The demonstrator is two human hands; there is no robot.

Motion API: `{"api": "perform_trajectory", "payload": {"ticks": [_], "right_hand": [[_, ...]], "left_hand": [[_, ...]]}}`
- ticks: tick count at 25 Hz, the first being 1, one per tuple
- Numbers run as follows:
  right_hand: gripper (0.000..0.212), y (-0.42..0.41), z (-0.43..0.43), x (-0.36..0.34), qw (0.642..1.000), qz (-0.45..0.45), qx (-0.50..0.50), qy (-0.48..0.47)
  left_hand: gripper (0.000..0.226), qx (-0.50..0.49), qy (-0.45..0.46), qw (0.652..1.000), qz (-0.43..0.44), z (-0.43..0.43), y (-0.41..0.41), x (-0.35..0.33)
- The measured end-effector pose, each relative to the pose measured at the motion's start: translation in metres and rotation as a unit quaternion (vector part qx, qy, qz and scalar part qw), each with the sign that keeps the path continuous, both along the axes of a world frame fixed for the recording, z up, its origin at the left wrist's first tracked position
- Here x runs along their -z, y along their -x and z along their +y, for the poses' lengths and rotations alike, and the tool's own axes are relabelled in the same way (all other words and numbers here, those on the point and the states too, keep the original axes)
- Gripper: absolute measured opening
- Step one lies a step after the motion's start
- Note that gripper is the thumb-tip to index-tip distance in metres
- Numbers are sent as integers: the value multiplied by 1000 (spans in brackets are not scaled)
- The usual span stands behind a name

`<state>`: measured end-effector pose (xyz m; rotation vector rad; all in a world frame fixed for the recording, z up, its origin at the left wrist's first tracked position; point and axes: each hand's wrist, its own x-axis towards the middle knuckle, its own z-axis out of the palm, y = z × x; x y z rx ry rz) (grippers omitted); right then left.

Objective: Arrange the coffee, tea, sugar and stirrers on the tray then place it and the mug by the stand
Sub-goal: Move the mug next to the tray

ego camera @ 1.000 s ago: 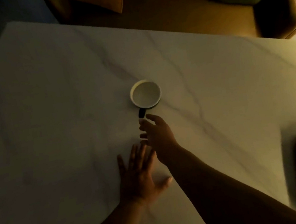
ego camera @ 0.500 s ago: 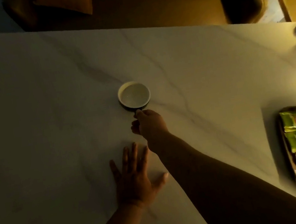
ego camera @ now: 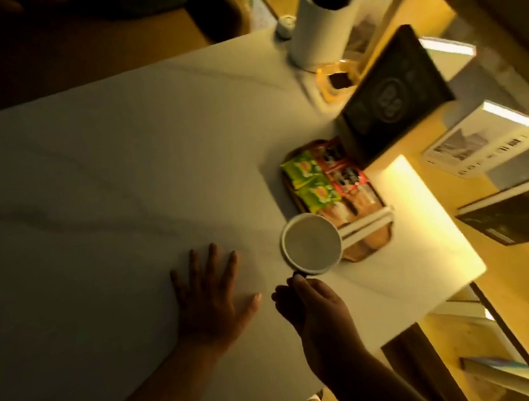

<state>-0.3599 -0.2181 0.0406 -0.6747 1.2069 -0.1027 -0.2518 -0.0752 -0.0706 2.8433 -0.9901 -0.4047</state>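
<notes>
A white mug (ego camera: 311, 243) with a dark handle is held by my right hand (ego camera: 311, 306), whose fingers pinch the handle; the mug overlaps the near left edge of the wooden tray (ego camera: 374, 245). The tray carries green tea packets (ego camera: 310, 181), red coffee packets (ego camera: 342, 168), pale sugar sachets (ego camera: 353, 207) and white stirrers (ego camera: 368, 227) across its near end. Behind the tray leans a dark card stand (ego camera: 391, 95). My left hand (ego camera: 210, 297) lies flat on the white marble table (ego camera: 100, 190), fingers spread.
A tall white cylinder (ego camera: 322, 20) and a small glass dish (ego camera: 338, 81) stand at the table's far right corner. Lit shelves with books (ego camera: 487, 136) run along the right, past the table edge. A dark sofa lies beyond the far edge.
My right hand took the mug by its handle and carried it right, up against the tray. The view swung right, bringing the stand and shelves into sight. My left hand stayed flat.
</notes>
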Motion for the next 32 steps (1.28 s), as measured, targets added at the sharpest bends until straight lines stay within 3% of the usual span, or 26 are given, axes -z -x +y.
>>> {"api": "perform_trajectory", "payload": {"ticks": [5,10,17,32], "right_hand": [[20,55,-63,4,986,10,168,-15],[19,72,-96,16,969,30,241,-45],[16,70,-98,32,955,21,280,-92],[16,58,-77,45,956,42,282,-71]], "left_hand": [[93,60,-16,998,-21,-88,11,4],[97,69,-19,996,-47,-124,10,6],[98,68,-9,996,-55,-127,10,6],[100,62,-8,997,-55,-125,9,11]]}}
